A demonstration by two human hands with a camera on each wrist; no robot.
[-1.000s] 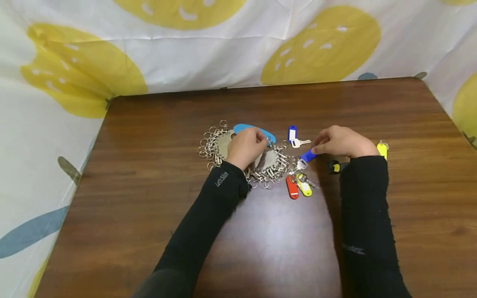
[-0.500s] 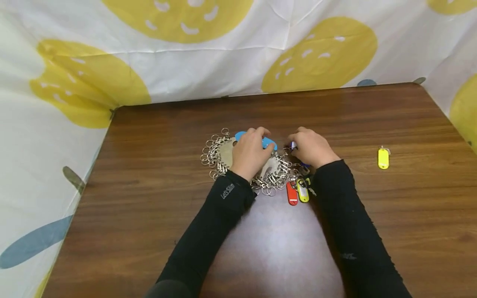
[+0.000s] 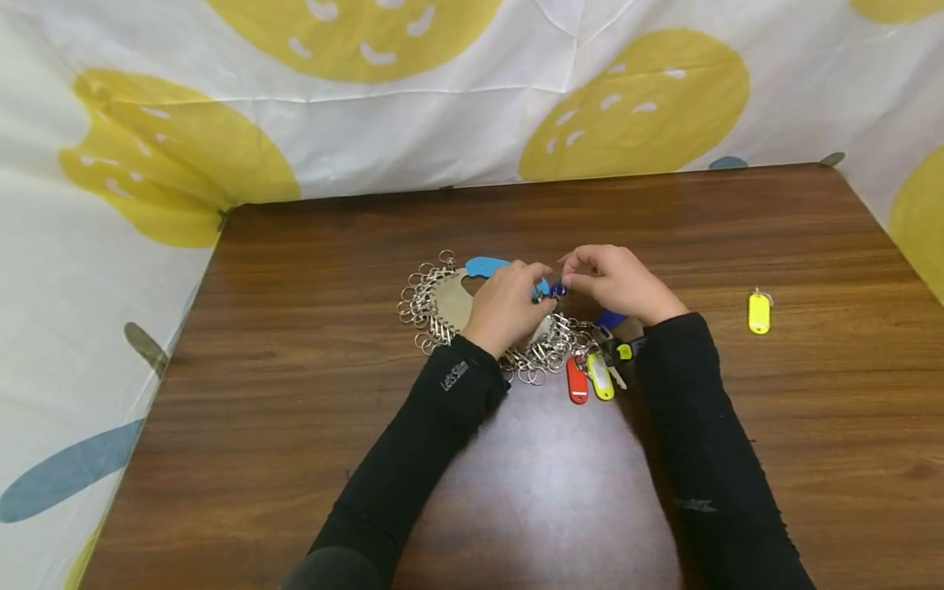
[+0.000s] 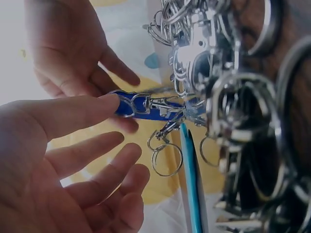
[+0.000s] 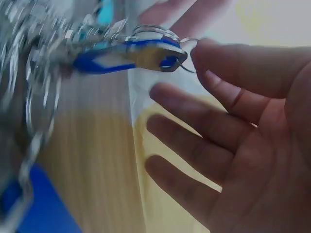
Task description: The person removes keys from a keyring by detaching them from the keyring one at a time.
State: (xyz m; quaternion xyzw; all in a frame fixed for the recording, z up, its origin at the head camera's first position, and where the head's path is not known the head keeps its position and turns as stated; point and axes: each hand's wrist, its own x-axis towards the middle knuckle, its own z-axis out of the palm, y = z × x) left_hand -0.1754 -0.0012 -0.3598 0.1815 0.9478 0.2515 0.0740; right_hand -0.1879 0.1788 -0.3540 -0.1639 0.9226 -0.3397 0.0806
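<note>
A metal key holder with a light-blue handle lies on the table, its edge hung with several small clasps and split rings. At its right end my right hand pinches the ring of a blue key tag between thumb and forefinger; the other fingers are spread. A key overlaps the tag in the right wrist view. My left hand arches over the holder with parted fingers. In the left wrist view its thumb tip is right at the end of the blue tag, and its other fingers curve loosely below.
Beside the holder lie a red key tag, a yellow key tag and another blue tag. Farther right is a lone yellow tag on the wooden table. A patterned cloth hangs behind.
My right hand has left the near blue tag, moved left and lifted the farther blue tag by its ring to the holder. The left hand has spread its fingers and shifted slightly right.
</note>
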